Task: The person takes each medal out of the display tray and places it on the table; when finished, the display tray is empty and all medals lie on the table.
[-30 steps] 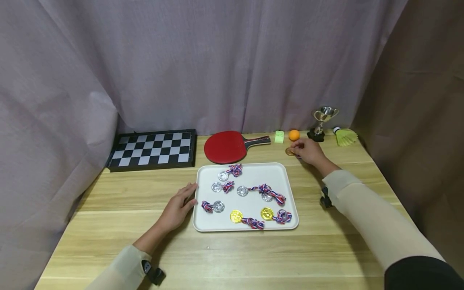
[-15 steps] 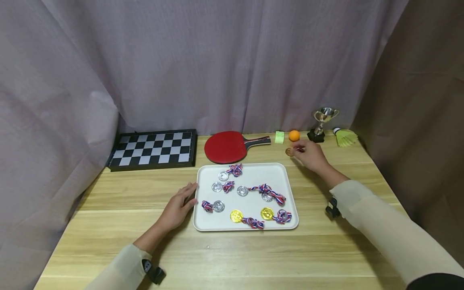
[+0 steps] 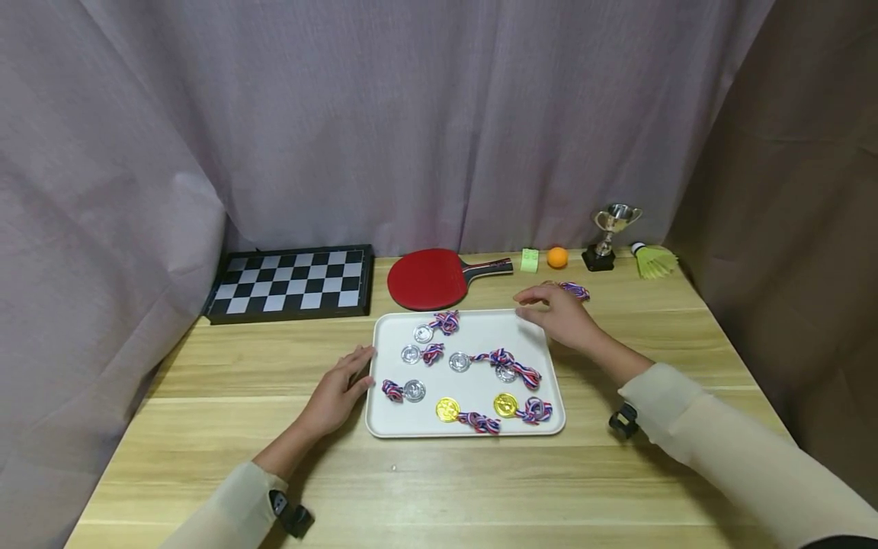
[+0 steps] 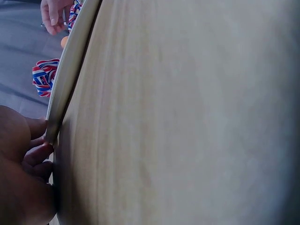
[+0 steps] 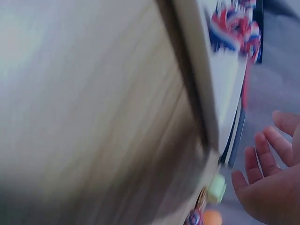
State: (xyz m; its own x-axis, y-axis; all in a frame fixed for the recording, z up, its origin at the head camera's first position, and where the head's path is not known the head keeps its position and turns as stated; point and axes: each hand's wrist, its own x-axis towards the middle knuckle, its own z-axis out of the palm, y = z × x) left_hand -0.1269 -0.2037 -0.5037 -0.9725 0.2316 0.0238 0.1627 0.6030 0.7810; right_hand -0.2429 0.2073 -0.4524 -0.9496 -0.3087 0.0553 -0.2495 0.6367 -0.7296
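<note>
Left hand (image 3: 334, 396), relaxed, touched left edge of tray (image 3: 459, 437); right hand (image 3: 565, 316) loose, holding nothing, near its far right corner. Light left pressure probably suited loose medals (image 3: 447, 409) best

There are five silver medals (image 3: 414, 390), two gold medals (image 3: 505, 404), one half-hidden medal (image 3: 576, 291) and one tray (image 3: 418, 419). Chessboard (image 3: 288, 282), table-tennis paddle (image 3: 427, 279), orange ball (image 3: 557, 258), trophy (image 3: 609, 232), shuttlecock (image 3: 655, 261) and green block (image 3: 530, 260) number one each.

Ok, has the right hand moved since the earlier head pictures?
Yes. In the head view, the right hand has moved left and nearer the person, away from the orange ball, to the far right corner of the white tray.
</note>
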